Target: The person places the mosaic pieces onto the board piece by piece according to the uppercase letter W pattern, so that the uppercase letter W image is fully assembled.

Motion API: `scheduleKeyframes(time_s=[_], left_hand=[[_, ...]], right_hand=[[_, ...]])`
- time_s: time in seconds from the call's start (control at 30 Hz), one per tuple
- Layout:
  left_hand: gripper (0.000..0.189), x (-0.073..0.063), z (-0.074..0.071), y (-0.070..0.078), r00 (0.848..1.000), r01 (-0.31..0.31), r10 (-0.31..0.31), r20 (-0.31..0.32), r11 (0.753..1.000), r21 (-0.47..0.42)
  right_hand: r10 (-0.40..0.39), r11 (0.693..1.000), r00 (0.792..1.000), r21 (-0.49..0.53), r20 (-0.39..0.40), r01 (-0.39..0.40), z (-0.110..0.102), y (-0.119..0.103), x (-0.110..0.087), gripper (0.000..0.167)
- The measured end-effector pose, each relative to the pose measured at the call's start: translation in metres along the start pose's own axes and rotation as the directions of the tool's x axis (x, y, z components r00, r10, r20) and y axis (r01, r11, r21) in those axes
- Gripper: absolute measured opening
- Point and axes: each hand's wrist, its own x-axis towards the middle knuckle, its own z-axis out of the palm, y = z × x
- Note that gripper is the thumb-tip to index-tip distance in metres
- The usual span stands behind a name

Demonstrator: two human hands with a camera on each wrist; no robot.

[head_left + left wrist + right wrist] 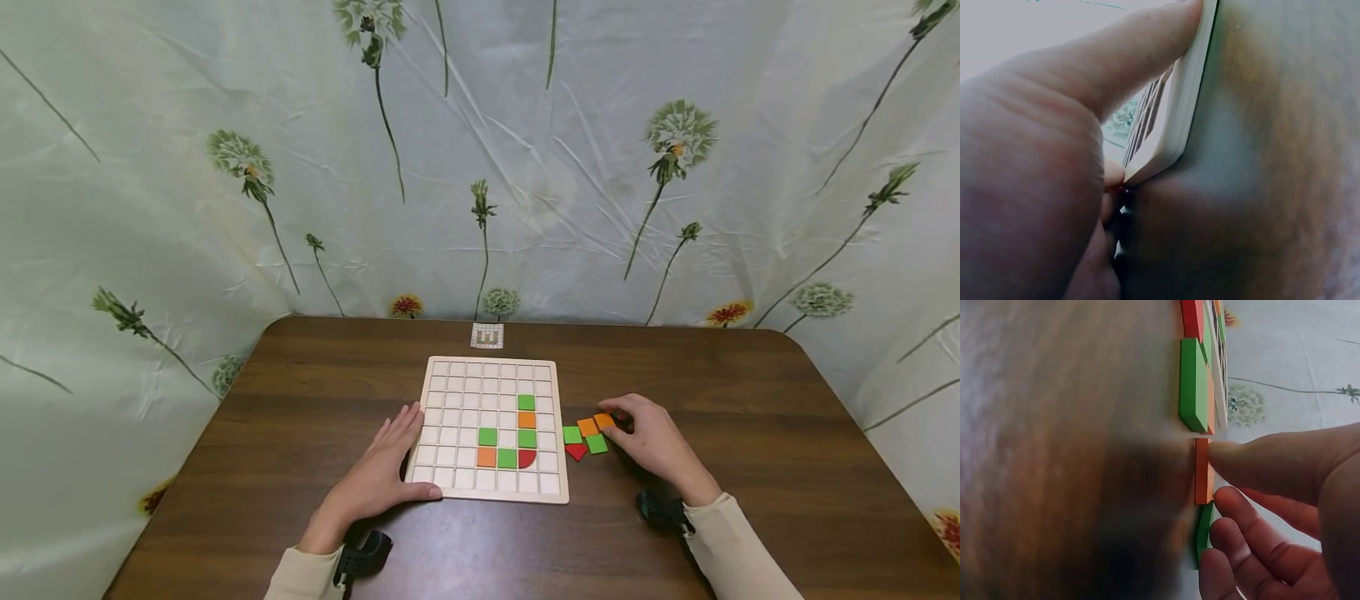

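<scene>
A white gridded wooden board (462, 400) lies on the table, bearing several green and orange square tiles and a red quarter-round tile (527, 459). My left hand (381, 467) rests along its left side, fingers extended, with the thumb on the near edge. Right of the board, my right hand (651, 440) pinches an orange square tile (1202, 472) between thumb and finger. Beside that tile lie another orange tile (587, 427), two green tiles and a red tile (576, 451). In the right wrist view another green tile (1204, 531) shows by the curled fingers; the head view hides it.
A small printed card (487, 336) with a grid pattern lies at the table's far edge, beyond the board. The brown wooden table (330, 392) meets a flower-printed curtain (555, 208) behind. A black strap device (363, 556) is on each wrist.
</scene>
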Motion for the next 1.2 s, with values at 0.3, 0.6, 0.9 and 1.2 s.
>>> scheduleKeyframes(time_s=[0.3, 0.6, 0.9, 1.2], left_hand=[[0.122, -0.0011, -0.0006, 0.0004, 1.000, -0.001, 0.001, 0.002, 1.000, -0.005], [0.121, -0.0001, -0.0004, 0.0000, 1.000, 0.008, -0.008, 0.010, 1.000, -0.001], [0.122, -0.0002, -0.0006, -0.0001, 1.000, 0.012, -0.012, 0.012, 1.000, 0.003], [0.122, 0.0001, 0.0000, -0.0004, 1.000, 0.015, -0.015, 0.013, 1.000, -0.002]], right_hand=[[-0.029, 0.998, 0.999, -0.049, 0.039, 0.031, -0.0032, -0.0006, 0.0007, 0.031], [-0.038, 0.995, 0.997, -0.085, 0.071, 0.044, -0.0045, -0.0004, 0.0032, 0.027], [-0.070, 0.991, 0.996, -0.111, 0.052, 0.075, -0.0028, 0.0009, 0.0032, 0.022], [-0.041, 0.993, 0.998, -0.113, 0.042, 0.046, -0.0040, -0.0039, 0.0031, 0.023]])
